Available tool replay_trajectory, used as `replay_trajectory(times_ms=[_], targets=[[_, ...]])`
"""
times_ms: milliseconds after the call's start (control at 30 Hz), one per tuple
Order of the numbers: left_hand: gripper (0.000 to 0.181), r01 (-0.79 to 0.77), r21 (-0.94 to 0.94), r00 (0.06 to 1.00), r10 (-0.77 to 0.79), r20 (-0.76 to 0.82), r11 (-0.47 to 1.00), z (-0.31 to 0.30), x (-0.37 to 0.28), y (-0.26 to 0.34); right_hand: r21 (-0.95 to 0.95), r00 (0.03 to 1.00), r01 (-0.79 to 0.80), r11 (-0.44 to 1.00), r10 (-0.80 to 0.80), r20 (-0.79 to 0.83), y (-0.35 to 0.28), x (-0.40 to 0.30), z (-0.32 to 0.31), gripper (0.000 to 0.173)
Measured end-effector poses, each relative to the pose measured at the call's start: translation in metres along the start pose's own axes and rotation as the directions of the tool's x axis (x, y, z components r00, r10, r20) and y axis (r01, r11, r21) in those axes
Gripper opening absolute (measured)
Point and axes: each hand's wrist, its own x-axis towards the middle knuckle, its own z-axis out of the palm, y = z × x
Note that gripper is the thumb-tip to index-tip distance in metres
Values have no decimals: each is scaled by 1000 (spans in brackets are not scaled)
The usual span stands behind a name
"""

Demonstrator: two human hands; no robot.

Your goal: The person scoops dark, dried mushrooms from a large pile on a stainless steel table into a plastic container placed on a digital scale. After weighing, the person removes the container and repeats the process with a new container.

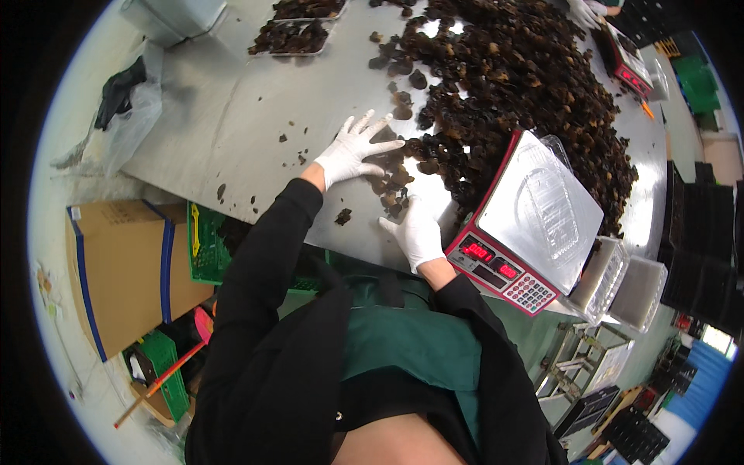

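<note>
My left hand [356, 152], in a white glove, is spread over the steel table [256, 116], its fingers apart at a loose trail of dark brown mushrooms, apparently wood ear [390, 181]. Facing it from the near side, my right hand [419, 233], also gloved, has its thumb held out; its fingertips are hard to make out against the glare. Neither hand appears to hold anything. A large heap of the same mushrooms [517, 75] spreads beyond them. Just right of my right hand stands a red digital scale [500, 261] with a clear plastic tray [552, 209] on its platform.
Stacked clear trays [633, 293] stand beside the scale at the table's right edge. A filled tray [290, 38] lies at the far left. Beyond the heap, a co-worker's gloved hand [584, 13] is near another scale [630, 72]. A cardboard box [125, 261] and green crate [203, 247] are below left.
</note>
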Motion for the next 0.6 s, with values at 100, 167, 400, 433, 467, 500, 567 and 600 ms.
replay_trajectory(times_ms=[100,167,400,433,467,500,567,600], targets=[[52,40,-49,999,-39,32,998,17,37,-34,25,998,-70,997,70,-7,13,10,16,52],[48,124,-130,966,-149,-210,984,19,56,-39,39,988,-138,990,141,-67,19,8,10,41],[22,-421,-21,893,411,-182,907,1,81,14,-7,936,-249,969,238,-258,22,8,-9,26],[17,-399,-13,906,392,-159,917,0,75,13,-8,937,-247,969,236,-256,18,8,-13,25],[14,-339,-45,922,322,-214,940,-1,62,12,-10,939,-243,970,232,-252,15,7,-15,25],[11,-279,-77,931,250,-265,957,-2,47,11,24,938,-249,968,248,-241,13,6,-15,22],[17,-158,-70,985,152,-82,985,3,18,13,89,937,-263,961,277,-213,10,3,-13,19],[20,-125,-18,992,125,-15,992,1,11,20,102,942,-257,961,273,-194,10,3,-11,19]])
